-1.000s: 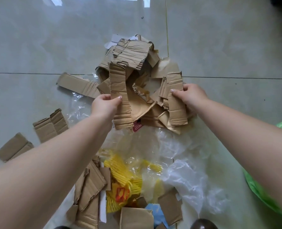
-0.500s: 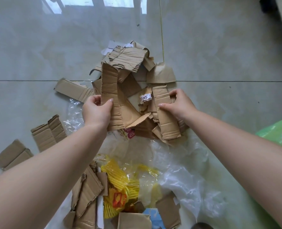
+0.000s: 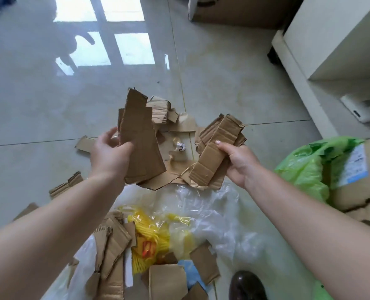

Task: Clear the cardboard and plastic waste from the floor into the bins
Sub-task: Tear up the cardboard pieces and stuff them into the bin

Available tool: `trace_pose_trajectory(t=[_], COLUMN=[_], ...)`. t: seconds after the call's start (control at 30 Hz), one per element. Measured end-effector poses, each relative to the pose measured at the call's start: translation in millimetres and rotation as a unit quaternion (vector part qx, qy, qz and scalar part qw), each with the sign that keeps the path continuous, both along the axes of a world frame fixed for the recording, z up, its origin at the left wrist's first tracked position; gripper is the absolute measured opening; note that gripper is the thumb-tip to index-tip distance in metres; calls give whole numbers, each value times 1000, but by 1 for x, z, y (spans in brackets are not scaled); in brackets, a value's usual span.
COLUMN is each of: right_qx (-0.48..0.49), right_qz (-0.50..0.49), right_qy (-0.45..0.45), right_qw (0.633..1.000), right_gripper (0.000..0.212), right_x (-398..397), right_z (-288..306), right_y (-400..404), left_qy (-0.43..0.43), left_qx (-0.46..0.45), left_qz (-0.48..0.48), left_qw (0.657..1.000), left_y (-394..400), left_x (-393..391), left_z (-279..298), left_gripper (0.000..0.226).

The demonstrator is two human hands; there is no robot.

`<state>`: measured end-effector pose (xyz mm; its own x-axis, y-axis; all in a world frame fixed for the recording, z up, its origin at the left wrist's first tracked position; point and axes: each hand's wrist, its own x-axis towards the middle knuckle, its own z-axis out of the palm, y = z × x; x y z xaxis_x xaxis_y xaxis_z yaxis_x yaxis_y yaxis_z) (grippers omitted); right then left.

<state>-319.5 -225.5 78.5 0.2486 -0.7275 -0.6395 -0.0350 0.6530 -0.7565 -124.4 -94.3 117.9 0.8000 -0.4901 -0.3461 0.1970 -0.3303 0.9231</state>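
Cardboard scraps fill both hands, held above a glossy tiled floor (image 3: 49, 100) in a view looking down from the person's head. Left hand (image 3: 110, 155) is closed around a stack of torn cardboard pieces (image 3: 139, 139), thumb on one side and fingers curled behind, with the long axis of the stack running nearly upright and leaning slightly away from the person. Right hand (image 3: 237, 162) is closed on a bundle of corrugated strips (image 3: 216, 148), thumb pressed on top, its long axis slanting up and to the right. More cardboard litter (image 3: 177, 126) lies on the floor between and beyond the two hands. Nearer the person, clear plastic film (image 3: 212, 213), a yellow plastic net bag (image 3: 153, 234) and further cardboard offcuts (image 3: 112, 245) remain on the floor. A bin lined with a green bag (image 3: 305, 169), already holding cardboard, stands at the right edge, just beside the right forearm. Judging by the layout, the bin lies to the right of both loads, so the right hand is nearer to it and the left would have to cross over the plastic to reach it.
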Motion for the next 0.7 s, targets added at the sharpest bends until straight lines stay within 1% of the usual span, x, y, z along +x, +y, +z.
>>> trace_pose_trajectory(t=[0.03, 0.07, 0.13, 0.2, 0.27, 0.33, 0.37, 0.47, 0.53, 0.6, 0.63, 0.7], right_qx=[-8, -18, -38, -63, -88, -117, -128, -146, -157, -166, -175, -207], right_qz=[-13, -30, -61, -87, -107, -128, -138, -159, -163, -160, -157, -144], right_qy=[-10, -22, -31, -35, -31, -4, 17, 71, 88, 106, 116, 151], right_qw=[1000, 999, 997, 994, 990, 985, 982, 974, 970, 967, 965, 956], right_gripper=[17, 23, 33, 31, 22, 8, 7, 17, 18, 25, 24, 16], right_x=[-8, -16, -35, -57, -82, -109, -123, -162, -181, -195, -200, -209], right_z=[13, 25, 51, 77, 102, 122, 132, 150, 157, 160, 160, 159], right_y=[8, 14, 28, 40, 51, 59, 61, 60, 57, 51, 48, 41], left_qy=[2, 3, 7, 12, 13, 7, 4, -12, -12, -14, -20, -28], left_qx=[-17, -31, -60, -84, -107, -114, -117, -122, -131, -142, -145, -149], left_qz=[-23, -47, -94, -136, -176, -210, -225, -253, -260, -261, -261, -264], left_qw=[1000, 998, 994, 987, 979, 971, 967, 960, 957, 955, 954, 953], left_y=[0, 0, -3, -7, -10, -14, -15, -22, -29, -39, -44, -55], left_x=[-10, -22, -47, -76, -108, -140, -156, -199, -224, -247, -258, -275], left_z=[14, 29, 58, 84, 108, 126, 133, 149, 153, 153, 151, 146], left_gripper=[27, 21, 21, 22, 22, 22, 25, 30, 28, 30, 31, 34])
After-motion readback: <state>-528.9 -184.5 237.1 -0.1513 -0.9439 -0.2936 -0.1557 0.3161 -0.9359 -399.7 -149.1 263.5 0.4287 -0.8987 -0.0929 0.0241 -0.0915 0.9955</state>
